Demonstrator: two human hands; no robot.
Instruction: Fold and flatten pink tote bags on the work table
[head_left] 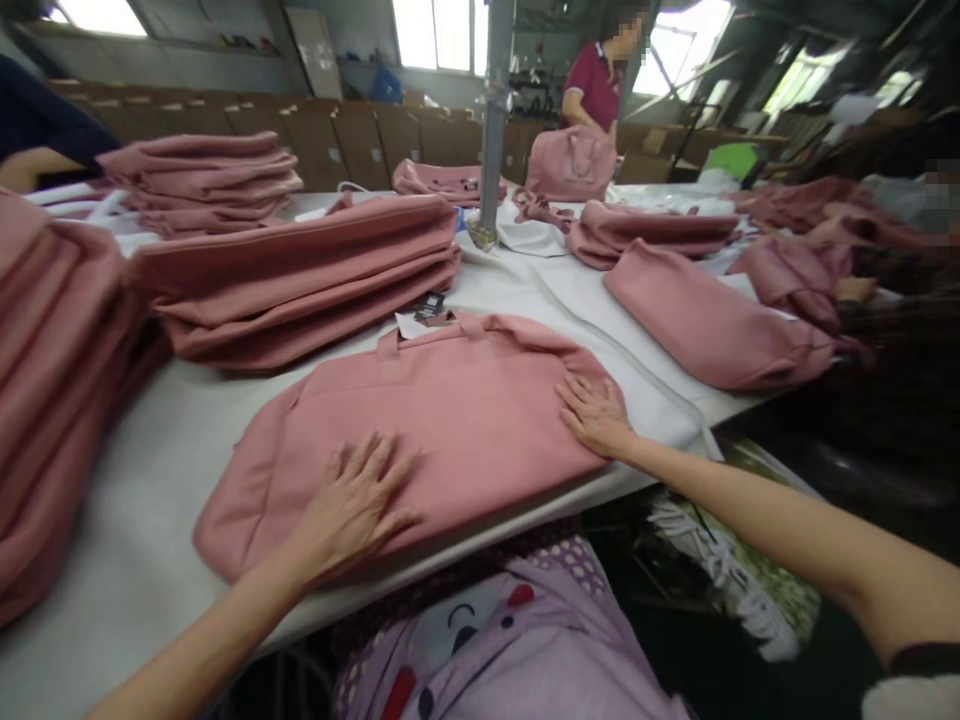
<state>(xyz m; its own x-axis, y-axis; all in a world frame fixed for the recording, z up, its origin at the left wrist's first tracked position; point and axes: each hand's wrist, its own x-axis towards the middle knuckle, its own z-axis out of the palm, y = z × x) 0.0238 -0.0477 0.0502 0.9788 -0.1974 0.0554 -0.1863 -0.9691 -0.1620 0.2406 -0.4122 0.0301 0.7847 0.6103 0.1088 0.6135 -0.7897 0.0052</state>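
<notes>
A pink bag [450, 400] with short handles lies flat along the near edge of the white table. My left hand [356, 510] rests on its lower left half, palm down with fingers spread. On the bag's right end lies my right hand [596, 415], also flat with fingers apart. Neither hand grips anything. A dark printed tag [430, 306] and a bit of white paper [410, 327] show at the bag's top edge, by the handles.
Stacked pink bags [300, 270] stand behind, and another pile [52, 400] is at the left. A pink bag [712, 315] lies to the right. A metal post [493, 120] rises from the table. Across it, a person in a maroon shirt [592, 85] handles an upright bag [571, 165].
</notes>
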